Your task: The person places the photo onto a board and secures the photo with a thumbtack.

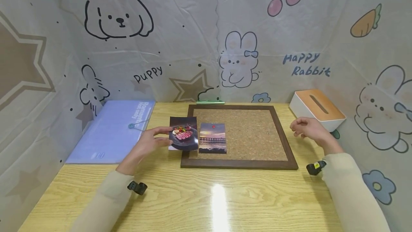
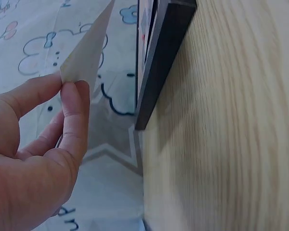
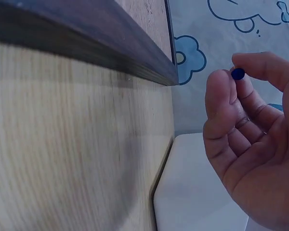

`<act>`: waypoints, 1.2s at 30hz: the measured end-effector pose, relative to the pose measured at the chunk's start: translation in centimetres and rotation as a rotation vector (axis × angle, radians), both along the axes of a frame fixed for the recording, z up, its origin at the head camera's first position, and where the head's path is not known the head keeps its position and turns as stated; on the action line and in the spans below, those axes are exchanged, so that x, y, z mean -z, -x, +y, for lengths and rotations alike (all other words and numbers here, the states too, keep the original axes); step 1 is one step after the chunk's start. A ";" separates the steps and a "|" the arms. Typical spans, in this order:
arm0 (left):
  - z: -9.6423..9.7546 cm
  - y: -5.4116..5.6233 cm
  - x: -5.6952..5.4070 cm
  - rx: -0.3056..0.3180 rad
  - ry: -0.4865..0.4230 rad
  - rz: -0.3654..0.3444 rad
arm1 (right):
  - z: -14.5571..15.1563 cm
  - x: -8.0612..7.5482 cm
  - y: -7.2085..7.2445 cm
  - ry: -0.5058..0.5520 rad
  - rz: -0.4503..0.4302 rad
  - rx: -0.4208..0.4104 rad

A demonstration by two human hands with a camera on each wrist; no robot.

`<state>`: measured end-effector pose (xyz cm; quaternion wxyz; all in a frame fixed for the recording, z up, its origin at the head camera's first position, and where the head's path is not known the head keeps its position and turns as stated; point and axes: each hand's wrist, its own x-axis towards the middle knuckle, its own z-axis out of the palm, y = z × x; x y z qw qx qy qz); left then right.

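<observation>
My left hand pinches the left edge of a food photo showing sliced meat on a dark plate. The photo overlaps the left frame of a cork board; in the left wrist view its pale back is raised above the board. A bridge-at-sunset photo lies on the cork with a red pushpin at its top. Right of the board, my right hand is raised. Between its thumb and fingertip, the right wrist view shows a blue pushpin, its point hidden.
A blue document folder with a string tie lies at the left. At the back right stands a white tissue box with an orange lid. A green pen-like stick lies behind the board, before a printed curtain.
</observation>
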<state>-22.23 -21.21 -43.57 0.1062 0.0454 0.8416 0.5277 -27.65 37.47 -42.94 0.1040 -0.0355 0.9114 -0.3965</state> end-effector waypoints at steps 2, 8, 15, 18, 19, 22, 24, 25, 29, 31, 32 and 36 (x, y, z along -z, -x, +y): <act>0.8 0.3 0.0 0.002 0.017 0.024 | -0.2 -0.1 0.2 0.006 0.012 -0.007; 3.5 1.2 0.1 0.005 -0.017 0.043 | -1.2 -0.6 0.4 0.023 0.050 -0.031; 6.8 2.5 0.3 0.003 -0.017 0.062 | -2.7 -1.4 0.9 0.019 0.061 -0.040; 8.3 2.9 0.3 0.002 0.003 0.062 | -3.3 -1.8 1.0 0.026 0.052 -0.051; 8.8 3.0 0.3 0.007 0.002 0.062 | -3.5 -1.9 1.1 0.033 0.045 -0.056; 10.3 3.2 0.5 0.019 -0.026 0.043 | -4.2 -2.2 1.2 0.056 0.028 -0.072; 11.2 3.3 0.8 0.035 -0.063 0.028 | -4.7 -2.3 1.3 0.072 0.018 -0.076; 11.6 3.3 0.9 0.039 -0.076 0.023 | -4.8 -2.4 1.4 0.078 0.015 -0.077; 13.3 3.6 1.0 0.057 -0.088 0.030 | -5.4 -2.3 1.7 0.088 0.011 -0.073; 14.1 3.6 1.0 0.061 -0.093 0.016 | -5.8 -2.3 1.7 0.086 0.013 -0.075; 14.5 3.7 1.1 0.061 -0.094 0.013 | -5.9 -2.3 1.8 0.082 0.013 -0.076; 16.0 3.8 1.3 0.067 -0.081 0.005 | -6.6 -2.4 1.8 0.073 0.010 -0.075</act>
